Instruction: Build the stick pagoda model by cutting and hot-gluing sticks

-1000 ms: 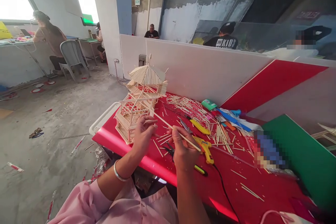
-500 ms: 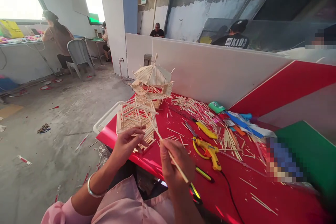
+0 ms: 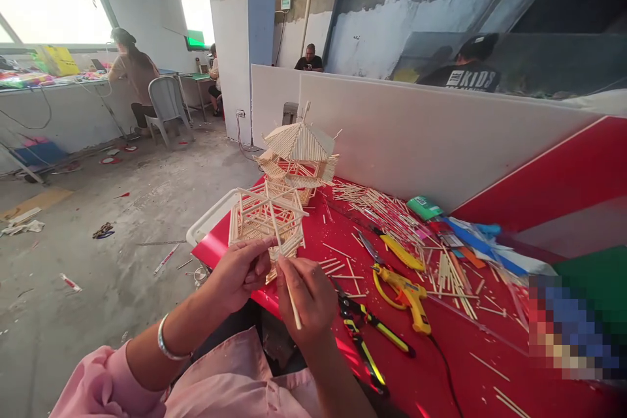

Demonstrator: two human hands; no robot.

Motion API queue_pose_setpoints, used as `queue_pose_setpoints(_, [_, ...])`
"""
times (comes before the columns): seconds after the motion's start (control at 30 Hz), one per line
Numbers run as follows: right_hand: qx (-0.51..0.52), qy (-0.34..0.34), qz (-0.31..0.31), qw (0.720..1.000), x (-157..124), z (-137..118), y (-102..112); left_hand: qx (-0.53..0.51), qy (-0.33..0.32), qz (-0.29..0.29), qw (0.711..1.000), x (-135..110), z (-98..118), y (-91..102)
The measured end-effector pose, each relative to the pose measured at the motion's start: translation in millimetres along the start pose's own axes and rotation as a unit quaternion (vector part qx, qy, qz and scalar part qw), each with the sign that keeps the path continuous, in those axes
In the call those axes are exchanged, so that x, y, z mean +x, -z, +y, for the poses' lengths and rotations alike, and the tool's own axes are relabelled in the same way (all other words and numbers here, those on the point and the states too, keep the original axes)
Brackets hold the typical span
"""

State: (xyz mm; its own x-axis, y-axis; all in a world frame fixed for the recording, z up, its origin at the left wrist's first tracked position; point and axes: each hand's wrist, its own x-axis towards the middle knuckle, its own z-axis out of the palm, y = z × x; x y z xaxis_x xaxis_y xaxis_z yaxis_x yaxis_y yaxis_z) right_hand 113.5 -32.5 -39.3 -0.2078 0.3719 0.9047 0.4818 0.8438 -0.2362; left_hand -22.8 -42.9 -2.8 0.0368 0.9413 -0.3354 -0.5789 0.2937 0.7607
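My right hand (image 3: pixel 308 297) grips a thin wooden stick (image 3: pixel 294 300), its lower end sticking out below the fingers. My left hand (image 3: pixel 245 268) is at the same stick, index finger and thumb closed at its upper part and the other fingers curled. Just beyond both hands stands an open hexagonal frame of sticks (image 3: pixel 241 217); the held stick overlaps it, and I cannot tell whether they touch. Behind that rises a pagoda model (image 3: pixel 301 144) with a roof of sticks.
On the red table (image 3: pixel 372 366) lie pliers (image 3: pixel 360 346), a yellow glue gun (image 3: pixel 409 290), a yellow utility knife (image 3: pixel 401 251), scissors (image 3: pixel 369 246) and many loose sticks (image 3: pixel 377 206). A white partition (image 3: pixel 392 130) borders the far side. Several people sit beyond.
My left hand has closed from spread fingers and come to the stick. The stick now stands steeper, and my right hand has moved slightly left. The view has turned left, showing more of the pliers.
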Motion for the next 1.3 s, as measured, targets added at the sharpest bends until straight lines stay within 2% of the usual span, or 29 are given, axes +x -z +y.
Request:
queue_pose_setpoints(0.13, [0.005,-0.006,0.002,1.0,0,0,-2,-0.047,0.018,-0.006,0.999,6,0,-3.7])
queue_pose_setpoints(0.4, [0.009,-0.021,-0.014,1.0,1,3,-2,-0.075,0.03,-0.01,0.997,15,-4,-1.8])
queue_pose_setpoints(0.77, [0.007,-0.027,-0.006,1.0,3,2,-3,-0.124,0.045,-0.019,0.991,16,-7,-2.4])
queue_pose_setpoints(1.3, [0.023,-0.046,-0.014,0.999,5,0,-1,-0.155,0.078,0.009,0.985,16,-7,-5.7])
